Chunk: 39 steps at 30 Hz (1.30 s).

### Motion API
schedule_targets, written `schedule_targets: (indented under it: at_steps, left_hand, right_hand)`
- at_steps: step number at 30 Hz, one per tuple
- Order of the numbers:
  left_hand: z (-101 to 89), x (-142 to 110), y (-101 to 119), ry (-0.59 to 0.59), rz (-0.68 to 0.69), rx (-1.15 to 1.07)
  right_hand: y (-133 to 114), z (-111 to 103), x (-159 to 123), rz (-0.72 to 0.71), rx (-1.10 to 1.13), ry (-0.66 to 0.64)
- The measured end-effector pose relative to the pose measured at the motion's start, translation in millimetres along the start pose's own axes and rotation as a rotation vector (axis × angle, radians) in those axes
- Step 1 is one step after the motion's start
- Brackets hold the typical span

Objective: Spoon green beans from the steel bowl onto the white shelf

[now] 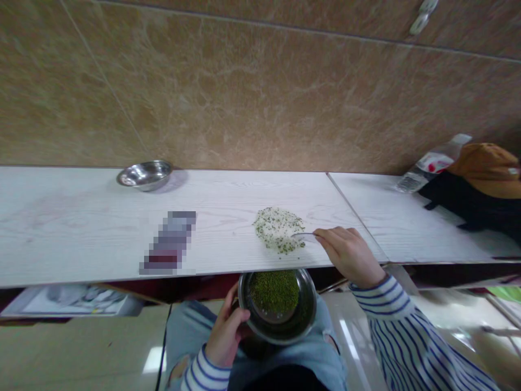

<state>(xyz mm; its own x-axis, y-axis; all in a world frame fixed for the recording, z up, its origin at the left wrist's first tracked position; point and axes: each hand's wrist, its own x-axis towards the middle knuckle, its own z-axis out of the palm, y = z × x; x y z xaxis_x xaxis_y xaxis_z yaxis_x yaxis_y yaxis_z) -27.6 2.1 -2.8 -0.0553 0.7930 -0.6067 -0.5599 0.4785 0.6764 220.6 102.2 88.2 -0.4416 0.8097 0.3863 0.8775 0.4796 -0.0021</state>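
My left hand grips the left rim of a metal bowl, which is tilted just below the table's front edge. Green beans, which look like mung beans, lie in it with a few white grains. In my right hand is the handle of a thin metal spoon, its far end touching a spread of white grains mixed with green beans on the white table. The spoon's tip is partly lost among the grains.
An empty-looking metal bowl stands by the wall at the left. A pixelated flat object lies nearer the front edge. At the right are a plastic bottle, a brown cap and black cloth. An open drawer juts out below.
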Motion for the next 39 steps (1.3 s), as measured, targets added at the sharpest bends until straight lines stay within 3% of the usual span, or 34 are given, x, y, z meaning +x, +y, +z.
schedule_targets:
  at_steps: [9,14,23,39]
  left_hand:
    - [6.6,-7.7,-9.1,-0.018,0.007,0.087]
    - [19.1,-4.4,-15.6,-0.028,0.018,0.056]
    - [31.2,0.7,-15.3,-0.023,0.006,0.049]
    - [26.6,9.0,-12.6,-0.034,-0.028,0.017]
  right_hand:
    - [5.9,-2.5,-33.0,0.111,-0.141,0.016]
    - [11.7,-2.8,-29.1,0.163,-0.223,-0.015]
    - [13.4,-1.6,-25.2,0.118,-0.226,-0.041]
    - [14.5,-0.9,-24.2,0.110,-0.193,-0.059]
